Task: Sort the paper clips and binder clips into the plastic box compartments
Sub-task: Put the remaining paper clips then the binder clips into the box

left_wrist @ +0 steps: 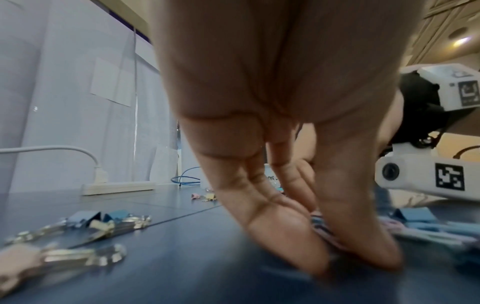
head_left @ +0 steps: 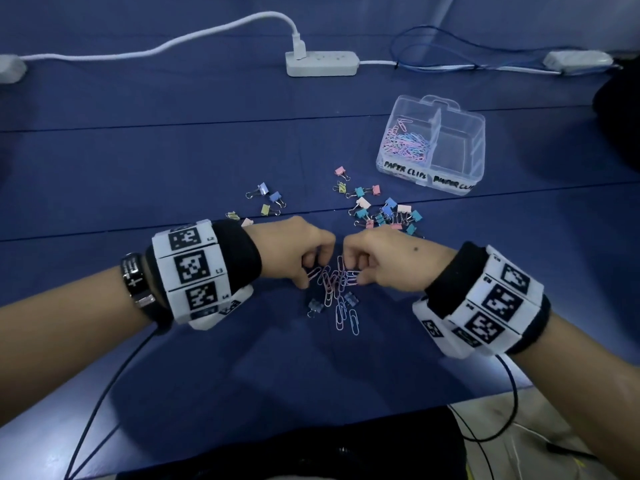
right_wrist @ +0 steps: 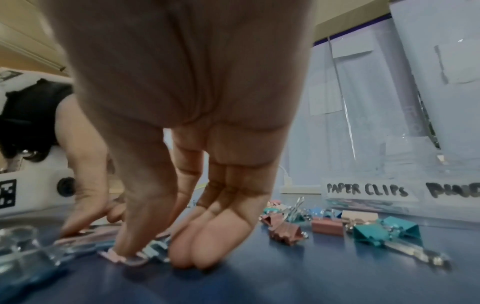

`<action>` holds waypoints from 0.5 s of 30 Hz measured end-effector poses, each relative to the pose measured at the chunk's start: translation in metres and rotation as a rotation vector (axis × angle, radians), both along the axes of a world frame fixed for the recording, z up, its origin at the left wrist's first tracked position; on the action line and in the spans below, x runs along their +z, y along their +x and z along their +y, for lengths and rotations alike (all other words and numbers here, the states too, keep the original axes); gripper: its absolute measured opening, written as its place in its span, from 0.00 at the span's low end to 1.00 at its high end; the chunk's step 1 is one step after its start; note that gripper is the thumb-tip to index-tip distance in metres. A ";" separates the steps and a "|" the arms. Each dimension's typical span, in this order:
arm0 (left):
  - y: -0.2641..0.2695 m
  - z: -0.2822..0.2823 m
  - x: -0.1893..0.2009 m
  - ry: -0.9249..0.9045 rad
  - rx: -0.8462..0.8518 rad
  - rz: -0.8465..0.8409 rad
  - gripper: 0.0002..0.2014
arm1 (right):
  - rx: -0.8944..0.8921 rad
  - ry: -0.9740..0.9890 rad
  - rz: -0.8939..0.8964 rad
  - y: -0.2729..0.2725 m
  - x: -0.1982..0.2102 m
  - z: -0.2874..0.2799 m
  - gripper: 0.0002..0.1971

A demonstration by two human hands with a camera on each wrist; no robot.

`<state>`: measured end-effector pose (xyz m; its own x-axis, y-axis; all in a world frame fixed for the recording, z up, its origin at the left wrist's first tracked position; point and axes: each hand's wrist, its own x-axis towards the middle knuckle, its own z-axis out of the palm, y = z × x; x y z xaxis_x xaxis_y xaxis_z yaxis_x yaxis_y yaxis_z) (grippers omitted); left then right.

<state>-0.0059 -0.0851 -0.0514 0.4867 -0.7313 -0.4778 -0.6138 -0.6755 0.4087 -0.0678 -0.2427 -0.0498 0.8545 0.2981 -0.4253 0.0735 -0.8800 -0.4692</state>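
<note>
Plainly: plastic box [head_left: 450,183] | labels "PAPER CLIPS" [head_left: 405,169] (second smudged)

My left hand [head_left: 294,247] and right hand [head_left: 384,258] hide part of the paper clip pile [head_left: 334,282]; the box's second label [right_wrist: 453,190] runs off-frame.

The head view looks steeply down at the counter [head_left: 173,161], with the plastic box [head_left: 446,157] far to the right of the clip pile [head_left: 334,280]. The left wrist view sits just above the counter [left_wrist: 182,267], very near the pile [left_wrist: 322,228], facing the box side. The right wrist view, equally low, faces the box [right_wrist: 389,193] beyond the pile [right_wrist: 103,244]. All three share that pile.
</note>
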 end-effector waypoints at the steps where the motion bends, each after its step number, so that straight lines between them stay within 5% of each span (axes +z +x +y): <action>1: 0.001 0.001 -0.001 -0.022 0.015 -0.024 0.15 | -0.006 0.004 -0.009 0.000 0.000 -0.002 0.09; 4: 0.000 0.006 -0.001 -0.088 0.065 -0.066 0.09 | -0.003 -0.027 -0.031 -0.008 0.002 -0.004 0.11; 10: -0.024 0.005 0.004 -0.018 0.040 -0.046 0.22 | 0.044 -0.149 0.067 -0.037 0.009 0.011 0.28; 15: -0.020 0.002 0.012 0.125 -0.035 -0.112 0.22 | -0.015 -0.202 0.054 -0.036 0.009 0.009 0.30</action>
<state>-0.0257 -0.0827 -0.0393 0.5170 -0.6871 -0.5105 -0.6747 -0.6941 0.2509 -0.1038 -0.2340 -0.0413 0.8326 0.1900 -0.5203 0.0395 -0.9573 -0.2864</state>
